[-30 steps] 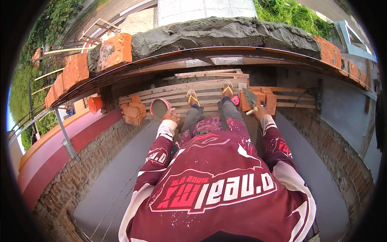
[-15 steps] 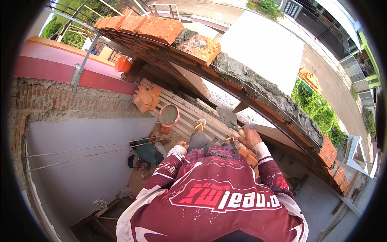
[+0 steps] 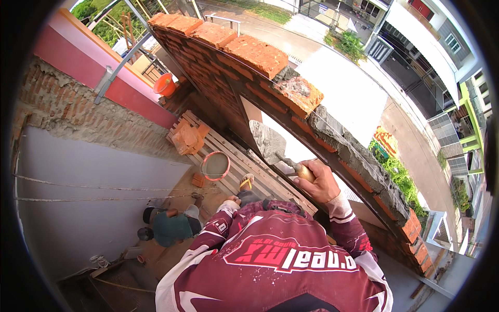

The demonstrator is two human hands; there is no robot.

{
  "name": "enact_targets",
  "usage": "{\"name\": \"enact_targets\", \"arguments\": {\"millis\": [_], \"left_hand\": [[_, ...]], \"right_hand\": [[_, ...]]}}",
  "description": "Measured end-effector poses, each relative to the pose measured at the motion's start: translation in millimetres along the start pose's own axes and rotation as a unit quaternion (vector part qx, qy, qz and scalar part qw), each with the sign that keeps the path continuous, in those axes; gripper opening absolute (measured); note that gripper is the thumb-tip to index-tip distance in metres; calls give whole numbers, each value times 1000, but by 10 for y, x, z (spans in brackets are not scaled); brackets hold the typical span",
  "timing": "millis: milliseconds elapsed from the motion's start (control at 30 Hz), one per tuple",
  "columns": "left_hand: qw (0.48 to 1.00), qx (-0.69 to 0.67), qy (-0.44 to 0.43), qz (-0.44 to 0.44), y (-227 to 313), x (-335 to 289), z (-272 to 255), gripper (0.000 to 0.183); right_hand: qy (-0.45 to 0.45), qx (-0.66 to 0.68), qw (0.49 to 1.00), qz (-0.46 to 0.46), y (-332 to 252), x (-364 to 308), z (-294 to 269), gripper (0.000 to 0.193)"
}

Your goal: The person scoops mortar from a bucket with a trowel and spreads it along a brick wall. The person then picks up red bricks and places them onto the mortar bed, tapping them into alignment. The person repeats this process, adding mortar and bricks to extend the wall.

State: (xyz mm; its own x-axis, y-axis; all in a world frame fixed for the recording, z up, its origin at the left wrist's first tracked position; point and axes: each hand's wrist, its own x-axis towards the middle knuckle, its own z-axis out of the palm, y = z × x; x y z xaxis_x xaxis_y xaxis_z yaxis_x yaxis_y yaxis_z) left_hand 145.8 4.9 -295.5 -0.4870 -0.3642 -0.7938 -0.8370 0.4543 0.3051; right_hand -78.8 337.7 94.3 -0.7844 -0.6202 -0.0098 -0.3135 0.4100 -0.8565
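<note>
My right hand (image 3: 323, 183) is closed around the wooden handle of a trowel (image 3: 267, 143). Its grey, mortar-smeared blade points up and left, over the inner side of a brick wall (image 3: 260, 54). Wet mortar (image 3: 358, 151) lies rough along the top of the wall, right of a mortar-daubed brick (image 3: 300, 95). A thin string line runs along the top course. Low beside my leg is my left hand (image 3: 234, 200), small and partly hidden by the sleeve; its fingers do not show clearly.
Plank scaffolding (image 3: 236, 158) below my feet carries a round tub of mortar (image 3: 215, 166) and stacked bricks (image 3: 188, 136). An orange bucket (image 3: 165, 85) stands farther off. Another person (image 3: 169, 227) is down on the lower level at left. Two ropes (image 3: 104, 187) cross the left side.
My right hand has raised the trowel from low by my knees to nearer the wall. The view has shifted, showing more of the person below and of the street.
</note>
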Motion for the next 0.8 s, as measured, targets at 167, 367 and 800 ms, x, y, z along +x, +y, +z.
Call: {"name": "enact_targets", "arguments": {"millis": [167,367,800], "left_hand": [[996,-37,58,64,-275,595,-337,24],[978,-194,75,25,-797,1121,-566,15],[954,-294,43,38,-509,583,23,31]], "right_hand": [[121,-102,984,-81,-732,765,-345,40],[73,-70,991,-82,-838,1251,127,41],[-75,104,908,399,1502,584,1922,34]]}}
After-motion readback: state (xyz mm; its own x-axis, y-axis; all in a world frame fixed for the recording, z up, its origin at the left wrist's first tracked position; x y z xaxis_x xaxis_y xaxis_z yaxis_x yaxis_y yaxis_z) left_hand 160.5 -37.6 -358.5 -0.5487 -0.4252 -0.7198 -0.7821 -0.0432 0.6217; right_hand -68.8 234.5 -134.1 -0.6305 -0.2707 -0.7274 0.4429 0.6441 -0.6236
